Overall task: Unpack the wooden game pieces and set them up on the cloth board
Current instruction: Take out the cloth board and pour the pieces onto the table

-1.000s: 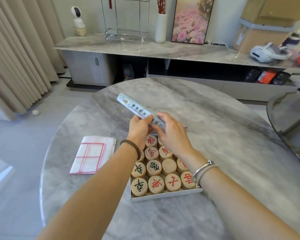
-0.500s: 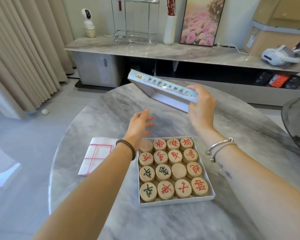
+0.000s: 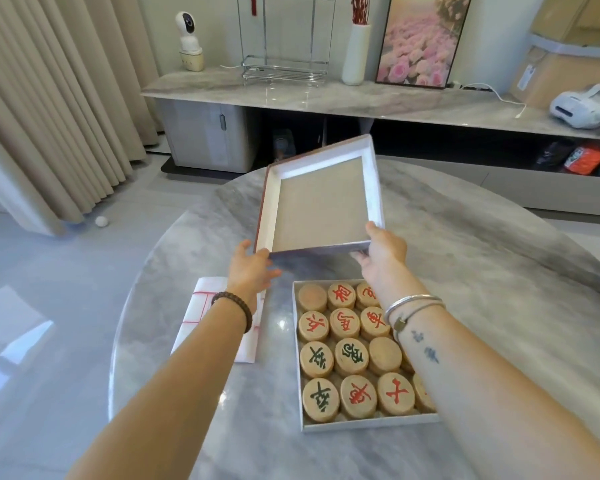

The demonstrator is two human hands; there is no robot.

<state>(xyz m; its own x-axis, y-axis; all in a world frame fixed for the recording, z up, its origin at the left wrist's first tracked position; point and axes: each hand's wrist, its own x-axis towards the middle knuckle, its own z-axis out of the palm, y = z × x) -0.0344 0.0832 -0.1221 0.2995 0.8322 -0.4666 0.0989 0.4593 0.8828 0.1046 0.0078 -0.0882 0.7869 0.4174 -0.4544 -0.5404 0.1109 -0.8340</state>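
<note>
Opened set of wooden xiangqi pieces [image 3: 350,356] on a round marble table [image 3: 482,271], seen from the head camera, with the person's edge of the table taken as 6 o'clock. The pieces are packed in rows in the shallow box tray [image 3: 297,358], which rests flat towards 6 o'clock. Most show red or green characters; two show blank faces.

The box lid [image 3: 321,199] is held in the air at 12 o'clock of the tray, hollow side turned up and far edge tilted higher. It is judged to be on its way to being set aside, so that the tray is left uncovered. Its near right corner is gripped by the right hand [image 3: 383,247], thumb on the rim and fingers beneath. The left hand [image 3: 252,268] is placed at the near left corner with fingers loosely spread and nothing grasped; contact with the lid cannot be confirmed.

The folded cloth board [image 3: 205,317], white with red lines, lies at 9 o'clock of the tray and is partly hidden by the left forearm. It is not yet unfolded, and no piece has yet been taken out.
</note>
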